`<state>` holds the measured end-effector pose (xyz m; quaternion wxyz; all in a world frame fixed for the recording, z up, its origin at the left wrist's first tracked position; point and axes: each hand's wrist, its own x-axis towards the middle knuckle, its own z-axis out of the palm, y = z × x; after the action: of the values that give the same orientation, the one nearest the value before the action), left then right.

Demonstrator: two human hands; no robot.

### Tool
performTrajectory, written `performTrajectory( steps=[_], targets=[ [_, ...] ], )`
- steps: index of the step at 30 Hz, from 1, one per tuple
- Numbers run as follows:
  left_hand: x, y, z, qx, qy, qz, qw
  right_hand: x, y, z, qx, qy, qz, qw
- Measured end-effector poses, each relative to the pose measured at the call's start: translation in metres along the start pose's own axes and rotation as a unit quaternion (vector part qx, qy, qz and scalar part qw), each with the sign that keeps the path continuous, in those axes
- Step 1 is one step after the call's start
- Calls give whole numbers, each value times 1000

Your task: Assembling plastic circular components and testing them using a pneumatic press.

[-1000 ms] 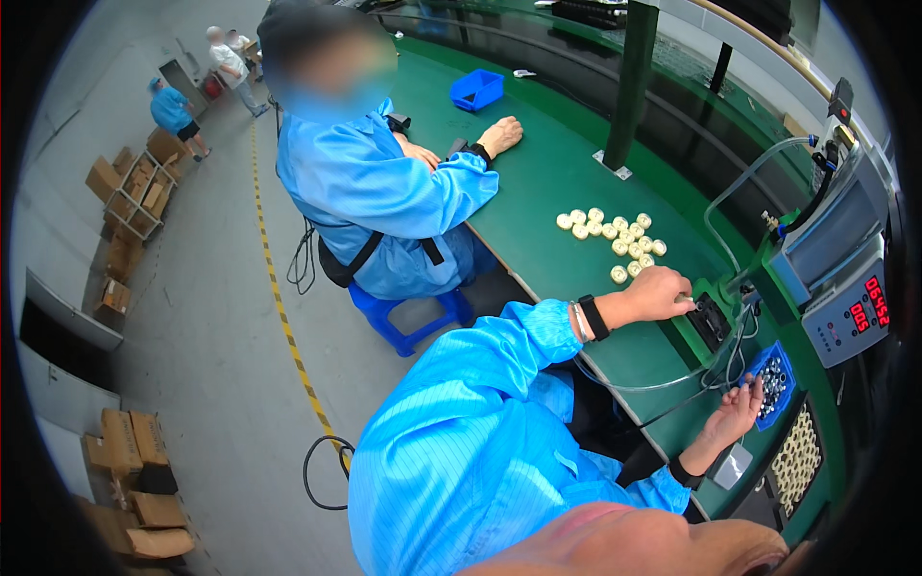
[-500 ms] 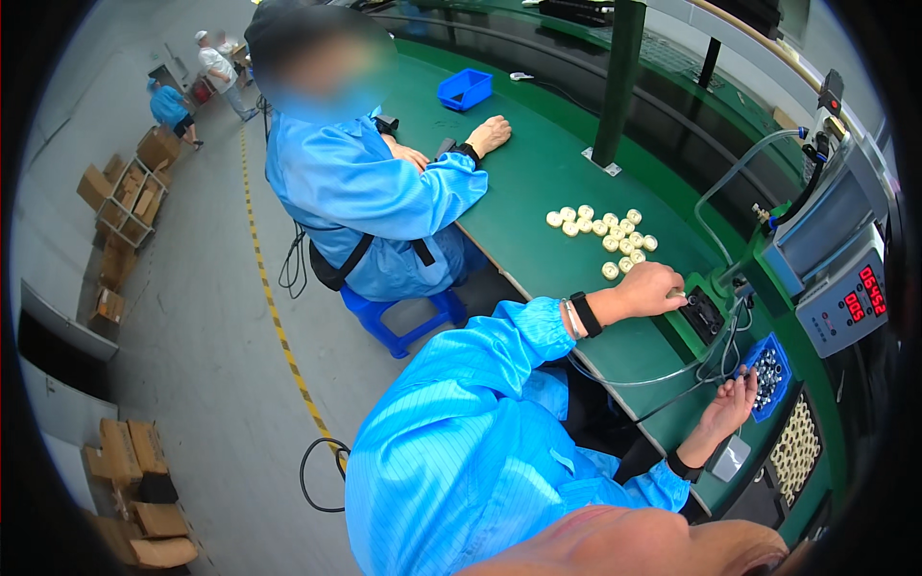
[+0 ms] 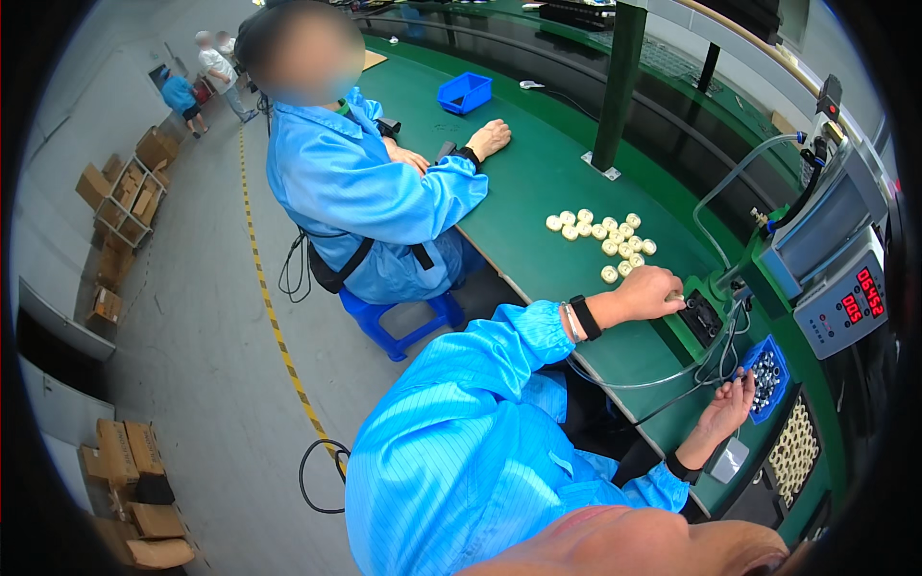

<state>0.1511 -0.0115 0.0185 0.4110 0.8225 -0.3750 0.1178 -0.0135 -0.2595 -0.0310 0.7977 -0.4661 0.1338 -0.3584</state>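
My left hand is closed in a pinch beside the black fixture on its green base. A small cream piece shows at its fingertips, mostly hidden by them. My right hand is at the near side of a blue bin of small shiny metal parts. Its thumb and finger come together by the bin's edge; what they hold, if anything, is too small to make out. Several cream round pieces lie loosely grouped on the green table, beyond my left hand.
A grey device with a red digital display stands at the right, with tubes and cables near the fixture. Below the bin lies a dark tray of cream pieces. A co-worker in blue sits farther left; a blue bin stands beyond.
The co-worker's head has lifted and shifted slightly left. A distant person in blue stands more upright. Both my hands stay almost in place.
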Motion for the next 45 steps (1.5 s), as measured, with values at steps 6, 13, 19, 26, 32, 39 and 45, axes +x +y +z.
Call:
performTrajectory(
  steps=[6,13,19,26,32,39,45],
  targets=[
    [0,-1,0,-6,2,1,1000,-2,-1,3,-3,2,-2,1000],
    [-2,0,-1,4,2,-6,1000,-1,1,2,0,-8,5,1000],
    [4,-12,18,-47,36,36,998,-4,2,-10,-16,19,-2,1000],
    [19,8,13,-82,11,47,995,-4,0,20,2,6,8,1000],
    [37,34,30,-73,-42,19,996,-10,-6,22,16,31,9,999],
    [36,26,46,-80,-29,44,995,-13,-9,25,3,32,20,999],
    [35,28,46,-81,-63,25,994,-15,-12,28,-15,21,7,1000]
  ],
)
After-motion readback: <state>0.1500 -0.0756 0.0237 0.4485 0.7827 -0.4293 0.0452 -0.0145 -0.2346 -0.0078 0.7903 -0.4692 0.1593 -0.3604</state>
